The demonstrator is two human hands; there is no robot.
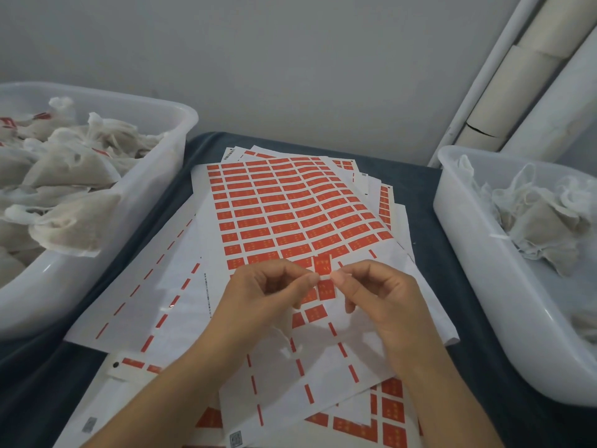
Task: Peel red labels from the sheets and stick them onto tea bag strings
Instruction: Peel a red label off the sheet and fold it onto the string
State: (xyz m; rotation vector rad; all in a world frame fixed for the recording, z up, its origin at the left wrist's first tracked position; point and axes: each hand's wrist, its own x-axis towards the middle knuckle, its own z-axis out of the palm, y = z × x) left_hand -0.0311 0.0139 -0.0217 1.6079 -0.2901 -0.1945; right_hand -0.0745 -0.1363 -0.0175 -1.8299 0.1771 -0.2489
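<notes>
Both hands meet above the near part of the top white backing sheet of small red rectangular labels (290,205), which lies on a loose stack of similar sheets on the dark blue cloth-covered desk (429,202). The left hand (268,295) and the right hand (378,292) each pinch with thumb and forefinger, their tips almost touching at a peeled red label (322,266) that stands upright between them. The grip of each hand is thus closed on something small; the label is clearly held, though whether a string runs between the fingertips is too fine to tell. A pale tea bag (284,331) appears to hang below the left hand, which suggests its string is being held taut so the label can fold around it. The translucent white plastic tub on the left (181,124) holds many filled bags, some showing red tags, likely finished ones. The matching tub on the right (452,202) holds fewer bags.
</notes>
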